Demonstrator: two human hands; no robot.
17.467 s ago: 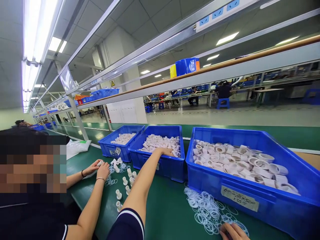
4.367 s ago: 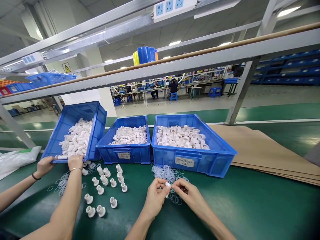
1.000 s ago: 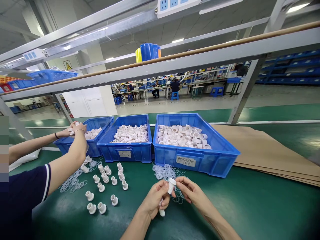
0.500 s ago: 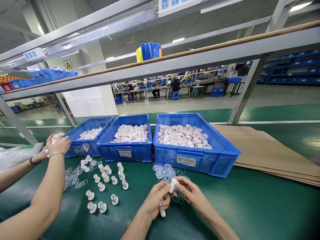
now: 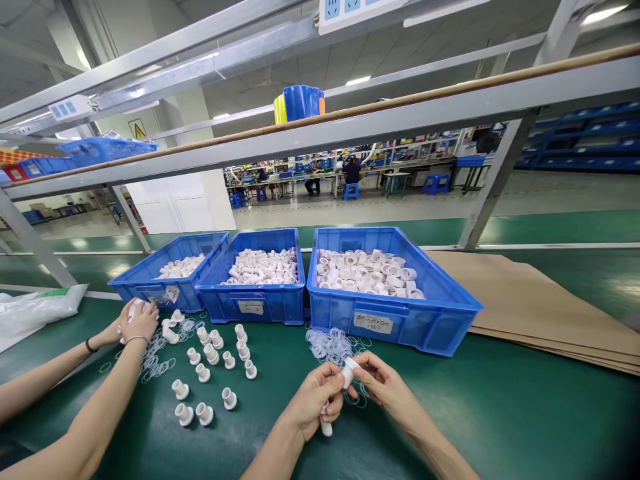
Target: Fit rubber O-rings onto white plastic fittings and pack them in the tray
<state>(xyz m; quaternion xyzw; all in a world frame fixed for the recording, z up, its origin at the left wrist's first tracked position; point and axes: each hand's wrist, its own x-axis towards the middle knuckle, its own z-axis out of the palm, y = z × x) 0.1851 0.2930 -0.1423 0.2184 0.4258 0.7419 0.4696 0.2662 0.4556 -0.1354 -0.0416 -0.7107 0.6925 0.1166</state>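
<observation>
My left hand point(image 5: 320, 393) grips a white plastic fitting point(image 5: 349, 373) between thumb and fingers, and a second white piece point(image 5: 327, 427) sticks out below its curled fingers. The fingertips of my right hand point(image 5: 377, 380) pinch the upper end of the same fitting. Beneath and behind my hands lies a pile of clear thin rings point(image 5: 333, 345) on the green table point(image 5: 280, 447). To the left, several white flanged fittings point(image 5: 205, 414) stand upright on the table.
Three blue bins point(image 5: 395, 340) with white parts line the back. Another person's hands point(image 5: 137, 323) hold white parts at the left, near more rings point(image 5: 155, 363) and a plastic bag point(image 5: 40, 310). Cardboard sheets point(image 5: 540, 300) lie at the right.
The other person's hands have moved down and right, from beside the left bin to over the rings at the left. My own hands have barely moved.
</observation>
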